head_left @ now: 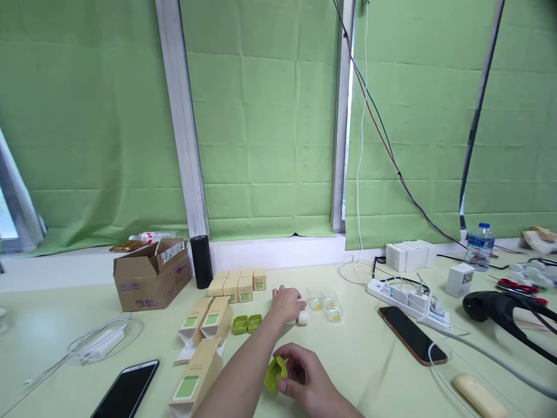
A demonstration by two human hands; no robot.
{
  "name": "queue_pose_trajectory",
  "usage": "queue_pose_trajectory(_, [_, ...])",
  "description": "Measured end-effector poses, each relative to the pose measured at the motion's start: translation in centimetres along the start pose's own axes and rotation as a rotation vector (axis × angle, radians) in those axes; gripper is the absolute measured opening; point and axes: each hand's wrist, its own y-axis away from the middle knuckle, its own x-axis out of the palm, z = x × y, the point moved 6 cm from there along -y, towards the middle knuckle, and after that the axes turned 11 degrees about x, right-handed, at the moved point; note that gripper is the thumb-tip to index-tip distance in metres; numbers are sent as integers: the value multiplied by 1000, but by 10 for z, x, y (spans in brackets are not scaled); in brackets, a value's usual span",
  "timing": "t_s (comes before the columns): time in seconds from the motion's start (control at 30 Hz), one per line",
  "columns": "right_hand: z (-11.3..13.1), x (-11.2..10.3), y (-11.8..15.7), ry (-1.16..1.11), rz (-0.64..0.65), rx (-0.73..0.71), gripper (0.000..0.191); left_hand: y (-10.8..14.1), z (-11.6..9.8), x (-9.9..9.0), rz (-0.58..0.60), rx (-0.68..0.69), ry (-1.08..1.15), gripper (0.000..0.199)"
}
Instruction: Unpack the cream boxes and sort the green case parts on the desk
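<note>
My left hand (286, 304) reaches forward over the table, its fingers curled round a small white piece. Just below those fingertips stands another small white rounded piece (303, 317). Nearer to me, my right hand (307, 374) grips a small yellow-green cup (275, 374), tilted with its opening partly towards me. Two olive-green square cups (246, 324) sit side by side left of my left forearm. Several clear plastic cups with yellow spots (328, 303) lie right of my left hand.
Small kraft boxes (237, 285) stand in rows behind the larger kraft cartons (195, 377). An open cardboard box (150, 278) and a black cylinder (201, 261) are at back left. Phones (126, 390) lie at both sides. A power strip (409, 305) with cables is at right.
</note>
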Motion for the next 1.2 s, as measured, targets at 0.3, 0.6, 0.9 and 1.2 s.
queue_pose_trajectory(0.3, [5,-4,0,-81,-43,-67,52,17,10,-40,-305,-5,228,30])
queue_pose_trajectory(0.6, [49,-11,6,-295,22,-211,53,156,4,-86,-716,85,545,30])
queue_pose_trajectory(0.9, [83,-8,12,-346,-16,-246,50,208,-14,-72,-699,253,718,43])
queue_pose_trajectory(1.2, [86,15,6,-400,75,-216,58,213,3,-64,-833,219,631,35])
